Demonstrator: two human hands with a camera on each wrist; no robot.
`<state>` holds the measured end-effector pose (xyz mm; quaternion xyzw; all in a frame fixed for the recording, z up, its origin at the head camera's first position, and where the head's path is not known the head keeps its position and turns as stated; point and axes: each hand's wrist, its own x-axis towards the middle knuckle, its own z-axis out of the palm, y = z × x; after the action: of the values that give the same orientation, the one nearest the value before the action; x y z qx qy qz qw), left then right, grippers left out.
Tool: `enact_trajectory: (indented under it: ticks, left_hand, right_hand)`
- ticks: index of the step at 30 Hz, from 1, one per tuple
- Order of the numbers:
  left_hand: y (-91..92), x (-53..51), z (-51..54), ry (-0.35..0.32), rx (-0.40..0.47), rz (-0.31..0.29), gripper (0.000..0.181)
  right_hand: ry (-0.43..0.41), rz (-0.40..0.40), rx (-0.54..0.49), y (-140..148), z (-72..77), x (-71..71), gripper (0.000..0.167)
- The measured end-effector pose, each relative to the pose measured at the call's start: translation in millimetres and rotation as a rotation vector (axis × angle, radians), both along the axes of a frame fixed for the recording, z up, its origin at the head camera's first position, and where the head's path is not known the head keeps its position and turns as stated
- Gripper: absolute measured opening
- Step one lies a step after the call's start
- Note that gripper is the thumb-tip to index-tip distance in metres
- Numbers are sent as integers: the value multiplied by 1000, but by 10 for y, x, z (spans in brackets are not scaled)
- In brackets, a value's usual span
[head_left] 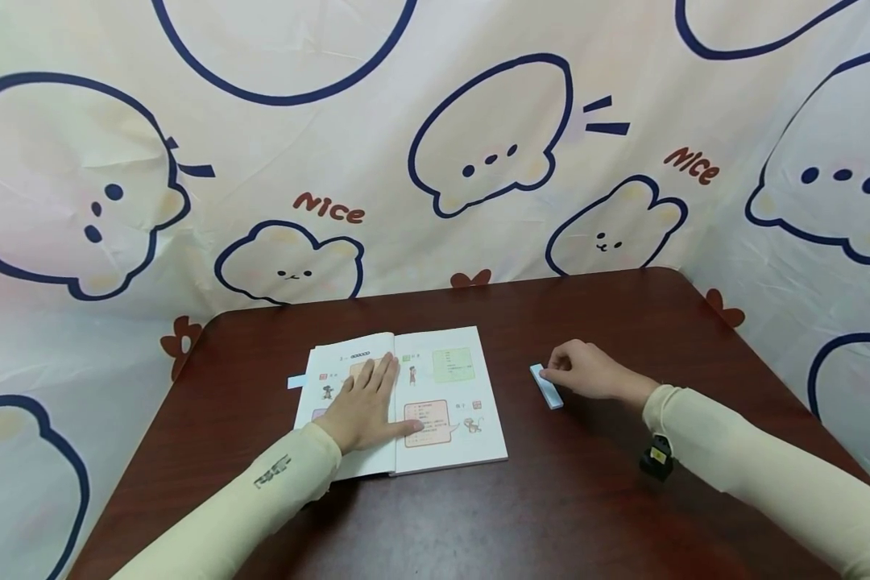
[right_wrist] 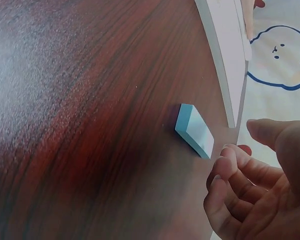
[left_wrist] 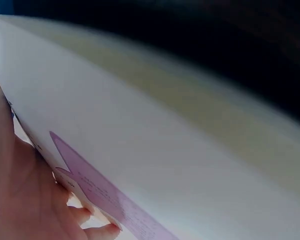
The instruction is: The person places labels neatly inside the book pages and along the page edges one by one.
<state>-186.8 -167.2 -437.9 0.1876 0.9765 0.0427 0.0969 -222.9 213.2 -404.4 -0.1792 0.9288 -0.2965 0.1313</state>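
Note:
An open book (head_left: 491, 431) with printed pages lies on the table. My left hand (head_left: 362, 412) rests spread across its middle, fingers straight over the fold and thumb on the right page. The left wrist view shows that palm (left_wrist: 30, 200) along a page with a purple box. To the right of the book lies a narrow light-blue pad of sticky notes (head_left: 549, 393). My right hand (head_left: 587, 370) is just beside its far end, fingers loosely bent. In the right wrist view, the thumb and fingers are apart, and the pad (right_wrist: 194, 129) lies outside them.
A light-blue paper tab (head_left: 296, 382) sticks out from the book's left edge. The dark wooden table (head_left: 478, 524) reaches back to a cloth (head_left: 377, 153) printed with cartoon animals, which hangs behind and at both sides.

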Motion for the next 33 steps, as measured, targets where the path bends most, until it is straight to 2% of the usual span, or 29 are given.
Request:
enact_trajectory:
  ticks: [18,27,33]
  left_hand:
    - [-6,-5,9,-33,26,8,113]
    - [-1,-21,22,-28,17,17,114]
    - [-7,-11,21,-44,13,17,113]
  right_hand:
    - [6,38,14,97,-17,7,21]
    - [20,87,-34,124,-67,-10,9]
    - [6,123,-41,121,-87,1,26]
